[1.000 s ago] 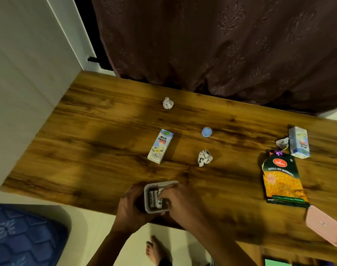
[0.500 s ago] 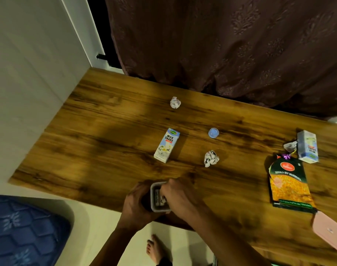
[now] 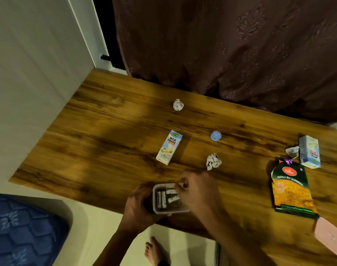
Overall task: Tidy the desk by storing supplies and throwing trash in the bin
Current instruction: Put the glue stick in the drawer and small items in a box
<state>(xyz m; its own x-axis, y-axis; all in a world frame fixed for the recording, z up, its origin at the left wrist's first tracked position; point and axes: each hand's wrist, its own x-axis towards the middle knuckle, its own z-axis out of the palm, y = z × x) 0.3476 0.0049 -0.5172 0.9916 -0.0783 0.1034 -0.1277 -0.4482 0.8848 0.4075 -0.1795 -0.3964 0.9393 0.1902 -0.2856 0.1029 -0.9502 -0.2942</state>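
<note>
A small clear plastic container [image 3: 155, 201] sits at the desk's near edge with several batteries [image 3: 163, 199] inside. My left hand [image 3: 139, 206] grips its left side. My right hand [image 3: 198, 191] hovers over its far right corner with fingers curled; whether they pinch anything is unclear. Trash lies on the wooden desk [image 3: 110, 143]: a milkshake carton [image 3: 169, 147], two crumpled paper balls [image 3: 213, 161] [image 3: 178, 105], a blue cap [image 3: 215, 135], a second carton [image 3: 309, 151], a crumpled wrapper [image 3: 292, 151] and a snack packet [image 3: 292, 189].
A pink lid or box [image 3: 330, 239] overhangs the desk's near right edge. A dark curtain [image 3: 231, 45] hangs behind the desk and a white wall [image 3: 29, 83] borders its left. A blue mattress [image 3: 25, 231] lies on the floor at lower left; a bare foot [image 3: 154, 252] shows below the desk.
My right hand has drawn back from inside the container toward its far right corner, uncovering the batteries. My left hand keeps its hold. The camera moved closer.
</note>
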